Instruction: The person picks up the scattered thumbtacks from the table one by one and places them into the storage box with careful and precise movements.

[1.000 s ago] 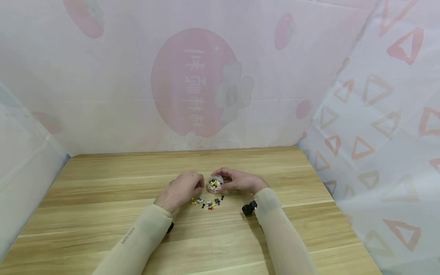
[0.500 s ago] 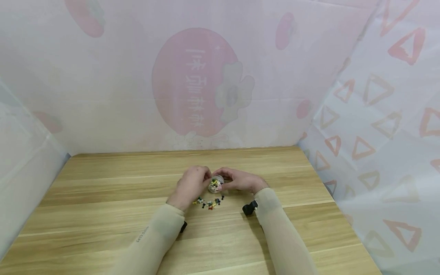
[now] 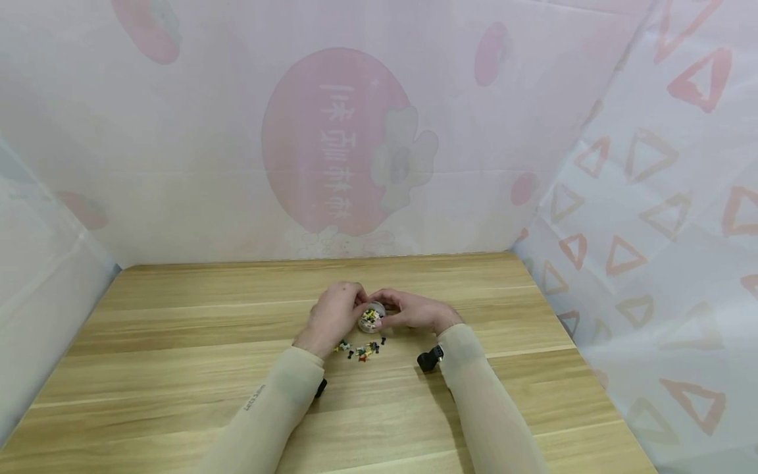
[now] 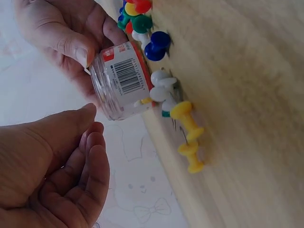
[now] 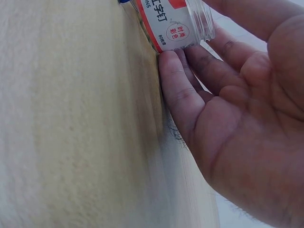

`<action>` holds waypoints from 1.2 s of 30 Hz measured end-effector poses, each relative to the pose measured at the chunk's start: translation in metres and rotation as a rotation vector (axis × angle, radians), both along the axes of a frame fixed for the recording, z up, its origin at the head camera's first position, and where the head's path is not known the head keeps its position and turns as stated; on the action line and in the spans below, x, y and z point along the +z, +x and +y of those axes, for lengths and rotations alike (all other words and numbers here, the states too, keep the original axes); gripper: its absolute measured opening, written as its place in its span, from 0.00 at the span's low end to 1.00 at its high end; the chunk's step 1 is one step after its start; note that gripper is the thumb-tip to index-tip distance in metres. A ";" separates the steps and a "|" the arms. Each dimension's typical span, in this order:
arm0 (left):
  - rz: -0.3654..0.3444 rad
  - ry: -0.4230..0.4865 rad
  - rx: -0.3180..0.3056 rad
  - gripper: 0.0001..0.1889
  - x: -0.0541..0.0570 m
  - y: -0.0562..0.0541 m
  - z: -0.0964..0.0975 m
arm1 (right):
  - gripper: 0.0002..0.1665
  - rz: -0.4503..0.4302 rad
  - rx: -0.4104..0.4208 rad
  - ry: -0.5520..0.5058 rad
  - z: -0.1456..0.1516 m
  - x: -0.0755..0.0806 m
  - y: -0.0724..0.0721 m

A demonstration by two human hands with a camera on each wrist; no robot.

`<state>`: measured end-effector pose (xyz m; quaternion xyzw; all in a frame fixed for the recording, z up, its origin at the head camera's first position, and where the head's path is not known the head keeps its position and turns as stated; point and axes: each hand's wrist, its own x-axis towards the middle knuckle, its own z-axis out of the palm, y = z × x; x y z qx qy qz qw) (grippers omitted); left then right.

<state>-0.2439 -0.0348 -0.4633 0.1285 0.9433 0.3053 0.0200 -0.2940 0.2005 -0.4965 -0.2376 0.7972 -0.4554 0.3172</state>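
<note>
A small clear jar [image 3: 368, 325] stands on the table, partly filled with coloured push pins [image 3: 372, 316]. My right hand [image 3: 417, 312] holds it from the right; in the left wrist view the thumb [image 4: 76, 50] lies at its rim. My left hand [image 3: 334, 317] is at the jar's left side. Its thumb and curled fingers come together near the mouth in the left wrist view, and no pin shows between them. In front of the jar lie loose push pins [image 3: 363, 358], among them yellow pins [image 4: 189, 119], a blue pin [image 4: 157, 46] and white ones.
The wooden table [image 3: 177, 349] reaches back to a pale printed curtain [image 3: 207, 164]. Similar curtains hang at the left and right sides. A black wrist camera [image 3: 429, 359] sits below the right sleeve.
My left hand has moved right and a little away from me, from beside the loose pins to the jar. The right hand and the jar have stayed in place.
</note>
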 end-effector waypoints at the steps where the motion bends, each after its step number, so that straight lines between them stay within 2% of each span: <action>1: -0.009 0.000 0.000 0.03 0.000 0.000 -0.001 | 0.37 -0.005 0.000 -0.005 0.000 0.000 0.000; 4: -0.035 -0.010 -0.005 0.03 0.004 0.003 -0.005 | 0.36 -0.017 0.000 -0.017 0.000 0.000 0.000; 9: -0.033 -0.067 -0.026 0.02 0.012 0.008 -0.013 | 0.37 -0.027 -0.008 -0.019 0.001 0.001 -0.001; 18: -0.033 -0.223 -0.129 0.06 0.022 0.022 -0.029 | 0.38 -0.021 -0.001 -0.009 0.001 0.000 -0.001; 23: -0.023 -0.280 -0.152 0.08 0.022 0.024 -0.035 | 0.38 -0.026 -0.005 -0.009 0.001 0.000 0.000; 29: 0.013 -0.337 -0.170 0.16 0.021 0.028 -0.038 | 0.37 -0.030 -0.003 -0.013 -0.001 0.001 0.000; 36: 0.006 -0.385 -0.189 0.20 0.018 0.031 -0.039 | 0.38 -0.036 -0.001 -0.009 0.000 0.002 0.001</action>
